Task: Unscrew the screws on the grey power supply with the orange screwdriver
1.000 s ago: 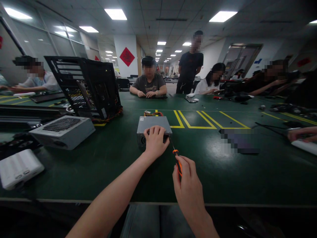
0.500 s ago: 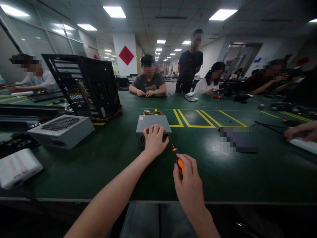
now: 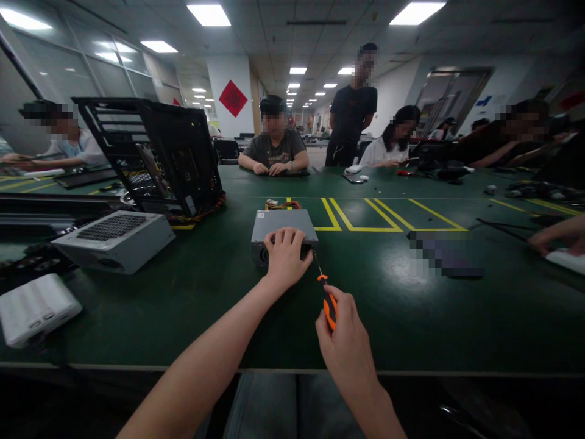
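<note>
A grey computer power supply sits on the green table, its bundle of cables behind it. My left hand grips its near right part, fingers over the top edge and thumb at the front corner. An orange and black screwdriver is held in my right hand, fingers closed round the handle. Its thin shaft points up and left, and the tip is at the front right corner of the power supply, near my left thumb. Whether the tip sits in a screw is too small to tell.
Another power supply and a white box-shaped device lie on the left. Behind them stands an open black computer case. A blurred flat object lies to the right, near a co-worker's hand. Several people are around the table.
My right hand has shifted slightly left and the screwdriver handle has turned in it. The tip is now closer to the power supply's corner. My left hand stays in place.
</note>
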Tool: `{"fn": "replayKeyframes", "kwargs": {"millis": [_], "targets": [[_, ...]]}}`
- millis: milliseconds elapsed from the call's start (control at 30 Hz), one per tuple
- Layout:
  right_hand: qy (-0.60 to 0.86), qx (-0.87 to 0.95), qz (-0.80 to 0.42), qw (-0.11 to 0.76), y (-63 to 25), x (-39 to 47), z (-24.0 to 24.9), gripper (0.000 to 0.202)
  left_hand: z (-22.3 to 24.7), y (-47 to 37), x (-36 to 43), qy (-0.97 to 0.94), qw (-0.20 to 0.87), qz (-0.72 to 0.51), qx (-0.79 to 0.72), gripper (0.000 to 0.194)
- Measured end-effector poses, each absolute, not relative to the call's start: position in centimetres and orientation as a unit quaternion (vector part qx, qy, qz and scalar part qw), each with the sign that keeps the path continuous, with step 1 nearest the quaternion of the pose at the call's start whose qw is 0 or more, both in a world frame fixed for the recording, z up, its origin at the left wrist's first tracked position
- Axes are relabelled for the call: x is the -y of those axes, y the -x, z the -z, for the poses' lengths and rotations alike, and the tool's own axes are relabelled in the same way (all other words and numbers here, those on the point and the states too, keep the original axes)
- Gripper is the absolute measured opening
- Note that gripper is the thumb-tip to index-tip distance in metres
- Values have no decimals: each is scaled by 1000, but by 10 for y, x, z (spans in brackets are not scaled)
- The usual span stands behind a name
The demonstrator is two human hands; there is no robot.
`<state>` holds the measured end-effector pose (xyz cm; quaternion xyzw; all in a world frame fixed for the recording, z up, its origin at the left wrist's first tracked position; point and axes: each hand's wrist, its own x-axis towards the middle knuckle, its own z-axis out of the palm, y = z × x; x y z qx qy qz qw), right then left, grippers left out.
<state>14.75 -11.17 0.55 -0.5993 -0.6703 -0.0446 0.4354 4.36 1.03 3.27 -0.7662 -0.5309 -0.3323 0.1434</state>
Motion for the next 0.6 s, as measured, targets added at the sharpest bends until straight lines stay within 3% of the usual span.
{"fn": "replayKeyframes", "kwargs": {"millis": [367,600], "targets": [[655,616,46,435,-156,115,-6,35,-32,-43,-12,770,139,335,525,29],[647,590,-65,478,-159,114,-10,32,-32,-44,-12,767,137,334,531,29]]}}
